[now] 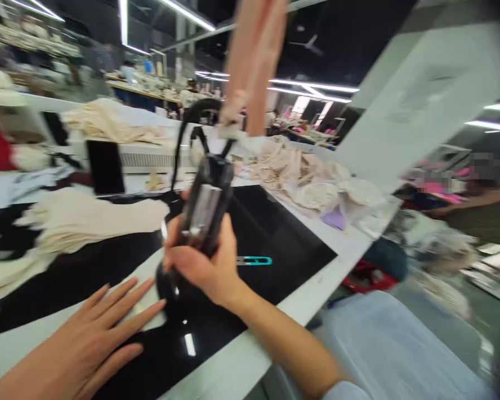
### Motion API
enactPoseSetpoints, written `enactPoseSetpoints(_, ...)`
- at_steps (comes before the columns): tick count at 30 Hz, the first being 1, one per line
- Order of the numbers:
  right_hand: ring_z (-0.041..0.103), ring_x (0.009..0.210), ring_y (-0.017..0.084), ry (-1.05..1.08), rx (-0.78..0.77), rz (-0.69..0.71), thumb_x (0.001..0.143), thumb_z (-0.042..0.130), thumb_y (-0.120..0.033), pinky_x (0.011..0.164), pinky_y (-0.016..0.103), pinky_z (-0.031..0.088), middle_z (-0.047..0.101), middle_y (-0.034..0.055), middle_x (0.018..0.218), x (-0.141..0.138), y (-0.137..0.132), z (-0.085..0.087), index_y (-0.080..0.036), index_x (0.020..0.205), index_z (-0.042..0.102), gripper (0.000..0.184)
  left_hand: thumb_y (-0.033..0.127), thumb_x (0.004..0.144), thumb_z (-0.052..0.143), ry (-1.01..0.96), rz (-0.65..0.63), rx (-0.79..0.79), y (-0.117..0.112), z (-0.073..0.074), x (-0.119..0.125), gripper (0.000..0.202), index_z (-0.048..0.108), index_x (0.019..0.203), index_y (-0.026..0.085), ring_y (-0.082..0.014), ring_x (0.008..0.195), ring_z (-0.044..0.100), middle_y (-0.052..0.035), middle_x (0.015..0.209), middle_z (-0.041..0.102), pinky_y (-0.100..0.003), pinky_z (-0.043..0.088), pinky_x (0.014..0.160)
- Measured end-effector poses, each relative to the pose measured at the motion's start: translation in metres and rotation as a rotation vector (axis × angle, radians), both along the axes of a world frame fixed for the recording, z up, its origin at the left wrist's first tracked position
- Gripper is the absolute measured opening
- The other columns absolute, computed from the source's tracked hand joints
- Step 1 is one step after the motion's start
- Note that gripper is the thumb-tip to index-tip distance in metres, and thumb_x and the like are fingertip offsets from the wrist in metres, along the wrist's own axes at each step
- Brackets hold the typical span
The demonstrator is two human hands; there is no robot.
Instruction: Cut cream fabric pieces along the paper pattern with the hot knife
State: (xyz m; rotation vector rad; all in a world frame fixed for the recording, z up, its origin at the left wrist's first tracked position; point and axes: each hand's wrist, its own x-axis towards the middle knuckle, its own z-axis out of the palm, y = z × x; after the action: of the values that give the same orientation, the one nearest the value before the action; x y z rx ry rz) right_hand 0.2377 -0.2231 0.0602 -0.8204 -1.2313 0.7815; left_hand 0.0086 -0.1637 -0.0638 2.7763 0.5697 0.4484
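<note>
My right hand (208,261) is closed round a black and silver hand-held tool (204,208) that stands upright over the black table surface (283,239); a black cable (187,128) loops up from its top. My left hand (95,333) lies flat with fingers spread on the table, its fingertips on a pale fabric piece (148,297) just left of the tool's base. A stack of cream fabric pieces (87,219) lies beyond my left hand. A pinkish strip (254,55) hangs down from above, behind the tool.
Small teal thread snips (254,260) lie on the black surface right of my right hand. Heaps of cream fabric (312,178) cover the white table edge at the right. A black phone-like slab (105,165) leans at the back. Other workstations and people are blurred in the background.
</note>
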Motion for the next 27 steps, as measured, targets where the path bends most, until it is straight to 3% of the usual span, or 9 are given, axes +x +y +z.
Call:
enactPoseSetpoints(3,0.059,0.059,0.009,0.225,0.124,0.09,0.082,0.083,-0.051,0.053,0.023,0.053,0.064,-0.0039,0.084,0.001,-0.003,-0.008,-0.027,0.106,0.05,0.048,0.045,0.107,0.05,0.183,-0.043,-0.007,-0.011,0.033,-0.007,0.054,0.033,0.158,0.052,-0.035,0.151,0.04,0.0017,0.169,0.033,-0.064,0.034,0.122)
enactPoseSetpoints(6,0.061,0.058,0.011,0.296,0.17,0.14,0.085,0.082,-0.041,0.052,0.025,0.055,0.065,-0.0033,0.086,0.0,-0.005,-0.016,-0.028,0.11,0.052,0.042,0.04,0.109,0.05,0.107,-0.012,0.02,-0.018,0.051,0.001,0.055,0.032,0.161,0.04,-0.0302,0.151,0.041,-0.0045,0.166,0.04,-0.056,0.036,0.123)
enactPoseSetpoints(8,0.062,0.059,0.011,0.32,0.18,0.153,0.085,0.083,-0.039,0.053,0.027,0.056,0.066,-0.003,0.087,-0.002,-0.008,-0.017,-0.028,0.112,0.053,0.041,0.035,0.107,0.054,0.051,-0.002,0.015,-0.023,0.056,0.006,0.049,0.042,0.155,0.031,-0.0278,0.142,0.051,-0.0084,0.155,0.052,-0.049,0.044,0.118)
enactPoseSetpoints(11,0.063,0.059,0.012,0.324,0.169,0.159,0.085,0.083,-0.039,0.051,0.027,0.055,0.067,-0.0023,0.086,-0.005,-0.011,-0.017,-0.029,0.117,0.055,0.044,0.028,0.101,0.066,0.053,-0.008,-0.01,-0.032,0.062,0.015,0.029,0.06,0.128,0.021,-0.0261,0.114,0.066,-0.0081,0.125,0.065,-0.041,0.058,0.095)
enactPoseSetpoints(14,0.06,0.056,0.012,0.312,0.16,0.16,0.085,0.082,-0.042,0.05,0.027,0.053,0.065,-0.0023,0.084,-0.008,-0.014,-0.018,-0.03,0.127,0.052,0.053,0.025,0.092,0.077,0.088,-0.028,0.004,-0.037,0.065,0.027,0.02,0.063,0.105,0.019,-0.0257,0.094,0.066,-0.0041,0.102,0.066,-0.041,0.058,0.082)
enactPoseSetpoints(19,0.056,0.055,0.012,0.284,0.175,0.135,0.087,0.079,-0.044,0.049,0.026,0.051,0.062,-0.0027,0.084,-0.014,-0.015,-0.024,-0.031,0.129,0.049,0.053,0.022,0.09,0.08,0.056,-0.041,-0.005,-0.037,0.065,0.04,0.024,0.063,0.107,0.019,-0.0259,0.093,0.065,-0.0029,0.101,0.067,-0.043,0.055,0.083)
enactPoseSetpoints(27,0.059,0.055,0.011,0.326,0.21,0.101,0.085,0.083,-0.042,0.049,0.026,0.053,0.064,-0.0035,0.084,-0.019,-0.011,-0.021,-0.03,0.126,0.052,0.053,0.014,0.1,0.06,-0.022,-0.066,0.015,-0.031,0.054,0.04,0.005,0.06,0.096,0.018,-0.0227,0.088,0.061,-0.002,0.093,0.064,-0.039,0.05,0.08)
